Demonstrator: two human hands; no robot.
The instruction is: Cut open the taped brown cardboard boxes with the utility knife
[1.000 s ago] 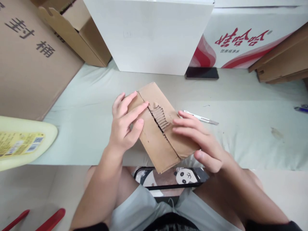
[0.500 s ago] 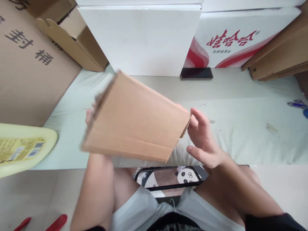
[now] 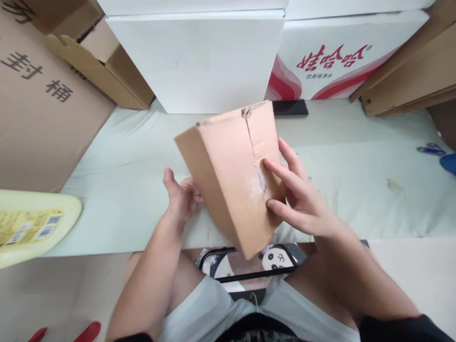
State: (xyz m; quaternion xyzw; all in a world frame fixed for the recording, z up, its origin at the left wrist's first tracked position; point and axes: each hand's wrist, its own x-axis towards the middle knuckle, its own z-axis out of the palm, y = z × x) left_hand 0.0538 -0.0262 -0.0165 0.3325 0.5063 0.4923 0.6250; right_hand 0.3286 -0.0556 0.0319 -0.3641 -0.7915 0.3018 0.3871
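A small brown cardboard box [image 3: 228,180] is held tilted above the pale green cloth. Its facing side has a torn seam with a shiny patch of clear tape. My right hand [image 3: 299,194] grips the box's right side, with the thumb and a finger on the seamed face and other fingers partly hidden beyond the edge. At the left side is my left hand [image 3: 181,192], thumb stretched out and away from the cardboard. Its fingertips are close to the box's lower left side and partly hidden, so contact is hard to judge.
Along the back stand a white box [image 3: 199,61] and a red-printed white carton [image 3: 331,61], with a black phone [image 3: 290,108] before it. Large cardboard [image 3: 46,118] and a yellow bottle [image 3: 35,228] are on the left. Purple-handled scissors [image 3: 431,149] lie far right.
The box has turned so its seamed, taped side now shows. My left hand has come from behind its far left edge into view, thumb free; my right hand now has fingers on its face.
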